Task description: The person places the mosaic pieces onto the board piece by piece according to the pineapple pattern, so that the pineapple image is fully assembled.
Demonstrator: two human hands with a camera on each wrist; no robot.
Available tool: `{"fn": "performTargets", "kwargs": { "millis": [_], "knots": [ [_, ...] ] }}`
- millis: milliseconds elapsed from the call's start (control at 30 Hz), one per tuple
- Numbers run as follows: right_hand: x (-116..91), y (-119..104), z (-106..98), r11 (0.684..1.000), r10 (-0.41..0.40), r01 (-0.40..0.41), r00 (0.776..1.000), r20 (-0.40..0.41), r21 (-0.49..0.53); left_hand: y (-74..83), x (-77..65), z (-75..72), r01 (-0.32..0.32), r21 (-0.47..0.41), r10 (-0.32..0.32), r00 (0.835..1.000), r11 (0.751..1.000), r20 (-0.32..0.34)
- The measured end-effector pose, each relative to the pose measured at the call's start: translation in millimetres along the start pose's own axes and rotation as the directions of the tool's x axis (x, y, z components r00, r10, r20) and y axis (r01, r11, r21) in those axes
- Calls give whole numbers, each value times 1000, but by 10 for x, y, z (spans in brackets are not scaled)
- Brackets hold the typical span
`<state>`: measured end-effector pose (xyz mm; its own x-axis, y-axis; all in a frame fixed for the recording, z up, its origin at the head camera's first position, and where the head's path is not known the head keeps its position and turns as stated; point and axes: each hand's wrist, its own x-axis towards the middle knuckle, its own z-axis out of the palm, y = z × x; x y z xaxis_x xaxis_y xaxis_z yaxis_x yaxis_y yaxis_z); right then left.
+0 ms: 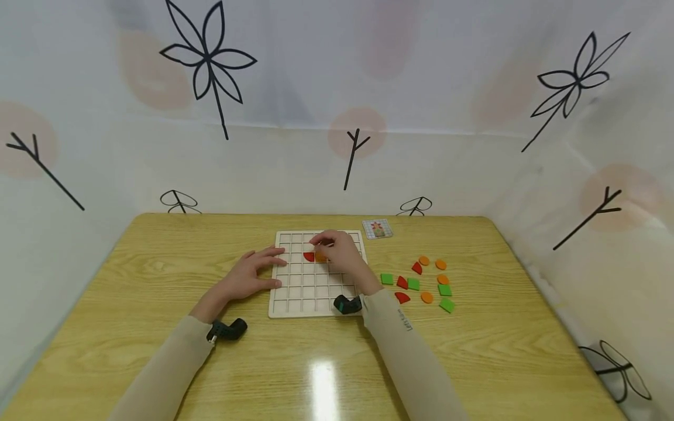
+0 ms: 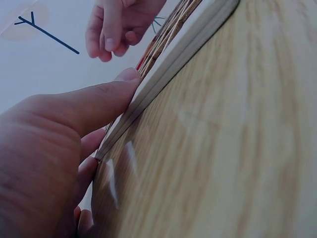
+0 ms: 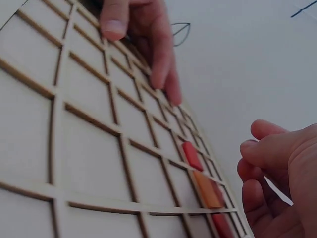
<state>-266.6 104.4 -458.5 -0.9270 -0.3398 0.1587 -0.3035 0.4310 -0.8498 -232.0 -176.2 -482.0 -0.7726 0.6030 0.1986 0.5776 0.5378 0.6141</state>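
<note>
A pale grid board (image 1: 295, 310) lies on the table. My left hand (image 1: 251, 275) rests at its left edge, fingers spread, with the thumb against the rim in the left wrist view. My right hand (image 1: 339, 251) hovers over the board's upper part with loosely bent fingers; no piece shows between the fingertips (image 3: 247, 145) in the right wrist view. Below it, a red quarter-circle piece (image 1: 309, 256) and an orange round piece (image 1: 320, 257) sit in neighbouring cells. Another red piece (image 3: 223, 225) shows past the orange one in the right wrist view. The hand partly covers this area.
Right of the board lie loose pieces: several green squares (image 1: 387, 279), several orange rounds (image 1: 427, 297) and red quarter-circles (image 1: 402, 297). A small picture card (image 1: 377, 228) lies behind the board's right corner. A patterned cloth (image 1: 295, 169) stands around the table (image 1: 253, 374).
</note>
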Motion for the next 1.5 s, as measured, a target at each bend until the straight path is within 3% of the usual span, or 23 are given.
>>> {"fn": "performTargets", "kwargs": {
  "millis": [133,333,500,667,800,1133,1500],
  "knots": [
    [-28,-12,-167,1000,-10,11,1000,-19,14,-4,5,2,-4,-13,4,1000,1000,-1],
    [-193,107,-536,998,30,-32,999,-36,-59,-3,13,14,-6,-11,6,1000,1000,1],
    [-477,326,-893,984,68,-79,995,-70,-162,9,18,15,8,-15,-7,1000,1000,8],
    [-775,555,-1164,973,122,-140,987,-107,-182,1,8,3,6,-10,-6,1000,1000,0],
    [-951,678,-1322,969,153,-169,983,-100,-180,-11,-9,0,12,-4,-12,1000,1000,0],
    [-1211,777,-1701,943,132,-153,987,-89,-294,12,-29,3,2,-19,-2,1000,1000,-5],
    [-1373,898,-1974,911,178,-231,967,-180,-342,29,-23,-10,2,-24,-2,1000,1000,0]
  ]
}}
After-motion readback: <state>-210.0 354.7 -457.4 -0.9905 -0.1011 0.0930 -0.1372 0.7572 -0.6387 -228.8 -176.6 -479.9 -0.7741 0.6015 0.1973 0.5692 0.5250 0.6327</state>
